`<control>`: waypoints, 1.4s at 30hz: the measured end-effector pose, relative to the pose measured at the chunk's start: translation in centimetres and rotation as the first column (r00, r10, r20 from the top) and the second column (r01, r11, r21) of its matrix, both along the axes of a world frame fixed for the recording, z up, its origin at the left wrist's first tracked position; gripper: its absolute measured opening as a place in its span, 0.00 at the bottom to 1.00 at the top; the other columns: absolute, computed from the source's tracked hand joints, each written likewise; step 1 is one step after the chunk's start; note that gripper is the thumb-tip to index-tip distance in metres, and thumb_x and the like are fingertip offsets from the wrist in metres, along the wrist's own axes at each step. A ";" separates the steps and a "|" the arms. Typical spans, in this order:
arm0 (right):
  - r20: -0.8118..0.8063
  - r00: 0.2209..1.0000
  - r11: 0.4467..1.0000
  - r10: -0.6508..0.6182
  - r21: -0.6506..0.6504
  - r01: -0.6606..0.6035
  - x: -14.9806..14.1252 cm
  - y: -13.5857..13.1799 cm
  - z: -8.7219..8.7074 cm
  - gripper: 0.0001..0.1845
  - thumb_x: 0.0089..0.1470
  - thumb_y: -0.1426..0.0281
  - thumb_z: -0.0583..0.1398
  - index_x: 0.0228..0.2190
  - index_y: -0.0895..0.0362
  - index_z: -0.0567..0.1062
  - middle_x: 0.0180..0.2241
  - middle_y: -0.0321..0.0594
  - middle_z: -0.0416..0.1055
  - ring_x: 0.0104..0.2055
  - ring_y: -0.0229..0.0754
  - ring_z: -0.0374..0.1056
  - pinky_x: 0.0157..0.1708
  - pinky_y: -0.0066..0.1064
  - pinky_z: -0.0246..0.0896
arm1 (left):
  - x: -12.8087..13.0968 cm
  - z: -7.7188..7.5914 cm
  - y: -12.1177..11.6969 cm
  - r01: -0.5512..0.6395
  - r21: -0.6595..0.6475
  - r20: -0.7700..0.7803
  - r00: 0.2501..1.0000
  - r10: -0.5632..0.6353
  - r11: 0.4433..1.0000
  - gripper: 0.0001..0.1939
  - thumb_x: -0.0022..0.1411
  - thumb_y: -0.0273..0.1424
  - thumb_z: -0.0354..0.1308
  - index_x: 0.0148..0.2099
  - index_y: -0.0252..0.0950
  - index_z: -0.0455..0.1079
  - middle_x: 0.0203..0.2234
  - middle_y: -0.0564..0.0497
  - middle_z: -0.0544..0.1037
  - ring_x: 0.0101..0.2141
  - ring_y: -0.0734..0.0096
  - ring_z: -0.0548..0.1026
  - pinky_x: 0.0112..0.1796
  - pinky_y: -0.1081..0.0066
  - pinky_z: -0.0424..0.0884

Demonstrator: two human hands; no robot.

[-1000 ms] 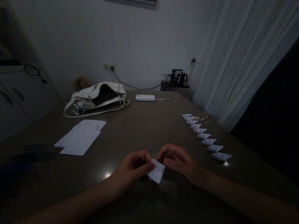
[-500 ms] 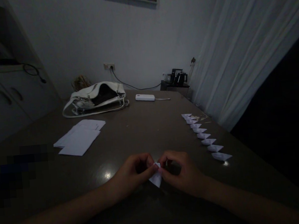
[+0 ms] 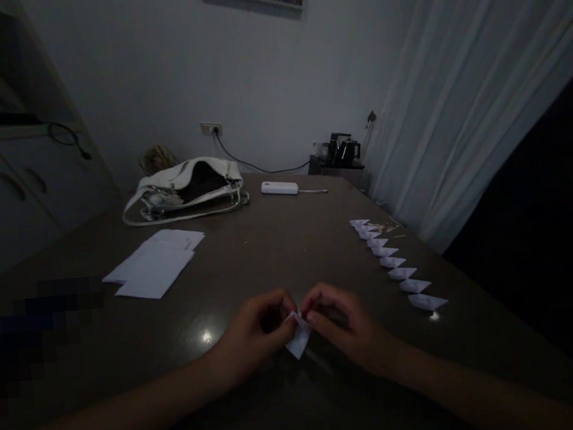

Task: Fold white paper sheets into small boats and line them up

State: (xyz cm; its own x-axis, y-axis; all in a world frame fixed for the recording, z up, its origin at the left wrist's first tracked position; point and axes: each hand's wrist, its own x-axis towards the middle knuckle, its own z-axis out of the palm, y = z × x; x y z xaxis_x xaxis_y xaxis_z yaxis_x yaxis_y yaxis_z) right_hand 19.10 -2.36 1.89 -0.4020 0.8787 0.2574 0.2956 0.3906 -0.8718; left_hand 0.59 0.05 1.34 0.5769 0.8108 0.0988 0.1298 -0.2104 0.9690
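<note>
Between my two hands, just above the dark table, is a small piece of folded white paper [image 3: 298, 343] with one corner pointing toward me. My left hand [image 3: 263, 324] pinches its left side between thumb and fingers. At the upper right edge, my right hand [image 3: 343, 320] grips the paper with thumb and fingertips, which partly hide it. To the right, several folded paper boats [image 3: 427, 302] stand in a slanting row. Left of my hands lies a loose stack of white paper sheets [image 3: 158, 272].
A white handbag [image 3: 183, 184] with its strap lies at the far left of the table [image 3: 269, 250]. Behind the middle is a white power bank [image 3: 279, 188] with a short cable. A black kettle [image 3: 348, 150] stands beyond the far right corner, near a white curtain [image 3: 419, 130].
My fingertips have moved slightly apart at the top of the paper, and the paper's lower corner has shifted a little left. The view has moved slightly.
</note>
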 end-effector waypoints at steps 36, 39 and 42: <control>-0.200 0.980 0.951 -0.015 -0.304 -0.048 0.1 1.1 -0.9 0.11 0.46 0.66 0.66 0.28 0.58 0.70 0.26 0.35 0.69 0.27 0.32 0.65 0.28 0.26 0.61 | -0.1 -0.2 0.4 -0.097 -0.162 0.032 0.994 0.104 0.982 0.18 0.55 0.41 0.59 0.42 0.32 0.67 0.28 0.50 0.74 0.29 0.71 0.71 0.29 0.73 0.65; -0.176 0.984 0.977 -0.024 -0.213 -0.014 0.1 1.0 -0.7 0.10 0.48 0.67 0.64 0.31 0.57 0.70 0.30 0.37 0.70 0.31 0.35 0.67 0.31 0.27 0.63 | 0.0 -0.2 0.4 -0.062 -0.158 0.028 0.997 0.067 0.986 0.19 0.56 0.40 0.59 0.46 0.31 0.68 0.31 0.48 0.76 0.32 0.68 0.73 0.32 0.71 0.67; -0.103 0.994 0.996 -0.030 -0.087 0.021 0.1 0.8 -0.6 0.08 0.50 0.70 0.62 0.34 0.56 0.69 0.30 0.36 0.71 0.30 0.35 0.67 0.32 0.28 0.63 | 0.1 -0.2 0.3 -0.020 -0.163 0.055 0.998 0.029 0.986 0.16 0.57 0.38 0.58 0.44 0.32 0.70 0.33 0.47 0.76 0.35 0.67 0.73 0.37 0.70 0.67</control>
